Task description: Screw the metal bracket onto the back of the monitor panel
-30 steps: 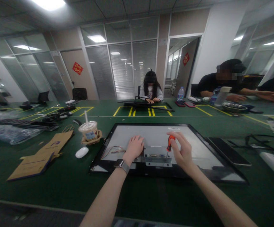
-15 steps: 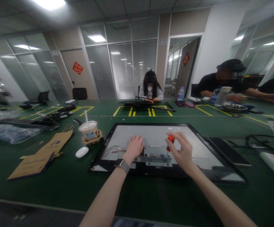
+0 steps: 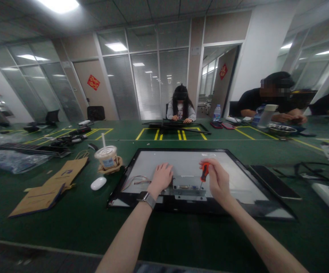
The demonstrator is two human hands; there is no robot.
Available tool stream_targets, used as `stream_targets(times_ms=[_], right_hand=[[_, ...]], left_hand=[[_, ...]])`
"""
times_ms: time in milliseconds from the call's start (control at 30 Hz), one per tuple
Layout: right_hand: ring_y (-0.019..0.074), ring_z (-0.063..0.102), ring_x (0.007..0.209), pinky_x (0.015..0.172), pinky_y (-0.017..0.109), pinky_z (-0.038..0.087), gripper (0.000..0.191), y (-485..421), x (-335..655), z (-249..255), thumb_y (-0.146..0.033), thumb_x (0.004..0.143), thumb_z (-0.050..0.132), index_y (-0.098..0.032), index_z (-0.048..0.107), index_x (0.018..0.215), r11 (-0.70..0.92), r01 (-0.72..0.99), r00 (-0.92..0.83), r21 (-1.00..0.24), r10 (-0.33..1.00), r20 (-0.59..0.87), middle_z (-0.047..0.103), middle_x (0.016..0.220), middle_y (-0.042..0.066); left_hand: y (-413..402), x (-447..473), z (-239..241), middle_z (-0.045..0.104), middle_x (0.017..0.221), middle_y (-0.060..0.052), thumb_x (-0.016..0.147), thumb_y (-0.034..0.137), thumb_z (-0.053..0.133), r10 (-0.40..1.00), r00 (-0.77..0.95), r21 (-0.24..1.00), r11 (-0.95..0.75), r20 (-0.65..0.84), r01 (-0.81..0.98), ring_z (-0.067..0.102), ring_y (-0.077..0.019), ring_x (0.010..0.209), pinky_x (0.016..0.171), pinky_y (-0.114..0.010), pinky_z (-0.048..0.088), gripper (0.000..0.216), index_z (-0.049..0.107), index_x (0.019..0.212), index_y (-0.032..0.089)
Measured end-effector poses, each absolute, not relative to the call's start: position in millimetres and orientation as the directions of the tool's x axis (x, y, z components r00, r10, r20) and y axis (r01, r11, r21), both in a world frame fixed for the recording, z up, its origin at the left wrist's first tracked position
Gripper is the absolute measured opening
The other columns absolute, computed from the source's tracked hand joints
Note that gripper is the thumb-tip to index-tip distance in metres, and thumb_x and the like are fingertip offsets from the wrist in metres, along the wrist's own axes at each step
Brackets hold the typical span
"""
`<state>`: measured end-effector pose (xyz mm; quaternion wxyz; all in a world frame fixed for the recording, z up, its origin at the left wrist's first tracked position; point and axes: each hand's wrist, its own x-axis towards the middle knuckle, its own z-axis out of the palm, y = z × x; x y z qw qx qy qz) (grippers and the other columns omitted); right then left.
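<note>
My right hand [image 3: 220, 181] has shifted its hold on the orange-and-black screwdriver [image 3: 204, 172], baring more handle than before, likely a regrip; its tip is at the metal bracket [image 3: 185, 182] on the monitor panel [image 3: 143, 162] (my left hand [image 3: 162, 176] lies flat beside it). The lidded cup [image 3: 107, 159] and paper bag [image 3: 68, 174] sit leftward on the surface [image 3: 76, 231], out of the way.

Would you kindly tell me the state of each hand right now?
Left hand: open, laid palm down on the flat panel.
Right hand: closed on the screwdriver, tip down at the metal bracket.
</note>
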<state>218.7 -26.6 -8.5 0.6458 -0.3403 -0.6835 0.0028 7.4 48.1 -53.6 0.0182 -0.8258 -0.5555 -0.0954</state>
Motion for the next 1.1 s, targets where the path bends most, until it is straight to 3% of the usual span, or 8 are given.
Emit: stream_targets(times_ms=[167, 333, 467, 567, 833, 1100], right_hand=[[0.0183, 0.062, 0.076, 0.069, 0.033, 0.052, 0.009, -31, 217, 0, -0.017, 0.092, 0.061, -0.023, 0.067, 0.096, 0.763, 0.565, 0.053, -0.313, 0.345, 0.937, 0.063, 0.087, 0.004], [0.0178, 0.062, 0.075, 0.07, 0.033, 0.052, 0.02, -31, 216, -2, -0.01, 0.093, 0.056, -0.023, 0.067, 0.104, 0.754, 0.598, 0.069, -0.272, 0.29, 0.955, 0.065, 0.089, 0.004], [0.0187, 0.067, 0.082, 0.074, 0.033, 0.054, 0.029, -30, 217, -7, -0.01, 0.097, 0.046, -0.022, 0.062, 0.118, 0.76, 0.574, 0.052, -0.305, 0.338, 0.94, 0.07, 0.097, 0.007], [0.0183, 0.067, 0.081, 0.074, 0.033, 0.054, 0.027, -30, 218, -6, -0.012, 0.099, 0.042, -0.022, 0.062, 0.115, 0.75, 0.577, 0.032, -0.323, 0.374, 0.927, 0.069, 0.093, 0.006], [0.0186, 0.064, 0.074, 0.07, 0.032, 0.053, 0.013, -29, 218, -4, -0.017, 0.094, 0.057, -0.021, 0.063, 0.105, 0.735, 0.629, -0.008, -0.253, 0.331, 0.944, 0.065, 0.082, 0.003], [0.0122, 0.059, 0.055, 0.053, 0.026, 0.05, 0.024, -26, 219, -12, -0.019, 0.1, 0.042, -0.02, 0.056, 0.12, 0.679, 0.614, 0.063, -0.402, 0.465, 0.883, 0.068, 0.087, 0.004]], left_hand=[[47, 9, -51, 0.051, 0.15, -0.013, 0.103, 0.027, 0.037, 0.923, 0.347, 0.074, -0.363, 0.167, 0.929, 0.046, -0.0262, 0.139, 0.117, -0.044, 0.035, 0.042, 0.053, 0.141, 0.016], [45, 9, -50, 0.05, 0.151, -0.012, 0.103, 0.027, 0.037, 0.921, 0.35, 0.073, -0.366, 0.172, 0.928, 0.046, -0.0261, 0.138, 0.117, -0.044, 0.035, 0.042, 0.053, 0.141, 0.017], [46, 8, -51, 0.05, 0.151, -0.012, 0.103, 0.027, 0.037, 0.919, 0.354, 0.078, -0.371, 0.176, 0.925, 0.046, -0.0267, 0.139, 0.117, -0.044, 0.035, 0.043, 0.053, 0.141, 0.016], [46, 8, -51, 0.05, 0.151, -0.012, 0.103, 0.027, 0.038, 0.92, 0.353, 0.081, -0.37, 0.172, 0.925, 0.046, -0.0265, 0.139, 0.117, -0.045, 0.035, 0.043, 0.053, 0.142, 0.017], [46, 8, -52, 0.051, 0.15, -0.012, 0.103, 0.028, 0.037, 0.919, 0.348, 0.077, -0.367, 0.185, 0.927, 0.047, -0.0265, 0.138, 0.117, -0.044, 0.036, 0.043, 0.053, 0.141, 0.017], [47, 8, -53, 0.052, 0.15, -0.012, 0.103, 0.026, 0.039, 0.918, 0.354, 0.065, -0.37, 0.177, 0.927, 0.047, -0.0267, 0.139, 0.116, -0.045, 0.036, 0.041, 0.054, 0.14, 0.018]])
